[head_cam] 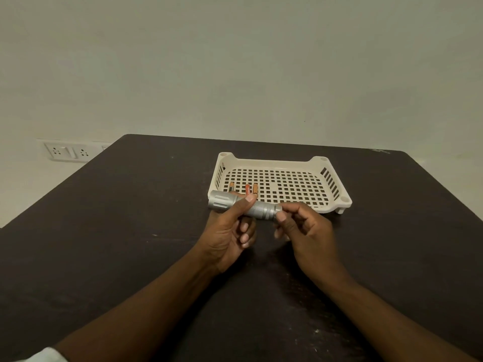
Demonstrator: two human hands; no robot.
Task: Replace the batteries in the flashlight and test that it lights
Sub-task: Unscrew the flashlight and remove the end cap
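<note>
Two hands' fingers [250, 199] gripping flashlight [257, 208]

I can't read the batteries [247, 188] behind the flashlight [244, 205], whose tail cap my right hand [303, 228] hides.

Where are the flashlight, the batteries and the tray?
flashlight [258, 209]: head view, on the ribbed silver body between the hands.
batteries [255, 188]: head view, on the rightmost orange battery.
tray [269, 162]: head view, on the far rim.
</note>
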